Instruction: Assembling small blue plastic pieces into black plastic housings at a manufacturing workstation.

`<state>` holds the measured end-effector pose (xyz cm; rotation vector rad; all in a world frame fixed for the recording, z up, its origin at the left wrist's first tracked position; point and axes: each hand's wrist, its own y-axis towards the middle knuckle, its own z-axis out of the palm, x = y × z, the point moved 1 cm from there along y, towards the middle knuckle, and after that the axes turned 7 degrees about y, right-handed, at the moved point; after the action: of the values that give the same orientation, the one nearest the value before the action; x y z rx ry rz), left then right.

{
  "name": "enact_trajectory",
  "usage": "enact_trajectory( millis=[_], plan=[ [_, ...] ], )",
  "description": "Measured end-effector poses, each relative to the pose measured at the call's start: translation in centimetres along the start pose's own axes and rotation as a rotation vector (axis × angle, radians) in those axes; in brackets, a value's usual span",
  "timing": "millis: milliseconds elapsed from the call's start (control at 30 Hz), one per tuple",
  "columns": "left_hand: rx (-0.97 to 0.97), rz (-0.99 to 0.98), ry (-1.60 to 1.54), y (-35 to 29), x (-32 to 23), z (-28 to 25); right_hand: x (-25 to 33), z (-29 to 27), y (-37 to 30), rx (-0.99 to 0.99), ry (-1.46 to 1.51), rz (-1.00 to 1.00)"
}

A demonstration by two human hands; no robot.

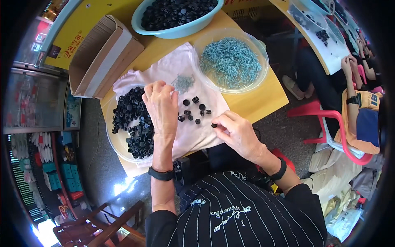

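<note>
Between the thumb and fingers of my right hand [236,133] is a small black plastic cap [214,125], held at the right edge of a pale pink cloth [196,140]. My left hand [161,108] is closed over the cloth, fingers bent down; whatever they may hold is hidden. Just beyond it lies a small pile of thin metal screws [183,83]. Several loose black caps [186,102] are scattered between my hands. To the left of my left hand, a shallow clear tray [123,149] holds a heap of black caps [133,117], partly covered by my wrist.
A round clear tub [263,61] of blue-grey screws [230,59] stands at the table's back right. Behind are a pale blue basin [181,31] of black parts and an open cardboard box [105,61]. Another person [354,103] sits at the right near a red chair [329,113].
</note>
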<state>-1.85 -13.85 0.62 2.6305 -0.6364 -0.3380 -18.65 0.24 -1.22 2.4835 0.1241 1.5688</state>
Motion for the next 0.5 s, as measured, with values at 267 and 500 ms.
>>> enact_trajectory(
  millis=[267,500],
  plan=[
    [0.002,-0.018,0.039,0.07,0.19,0.86,-0.08,-0.17,0.33,0.001,0.022,-0.015],
    [-0.055,0.002,0.037,-0.27,0.32,0.19,0.18,-0.26,0.34,0.007,-0.014,-0.047]
  ],
)
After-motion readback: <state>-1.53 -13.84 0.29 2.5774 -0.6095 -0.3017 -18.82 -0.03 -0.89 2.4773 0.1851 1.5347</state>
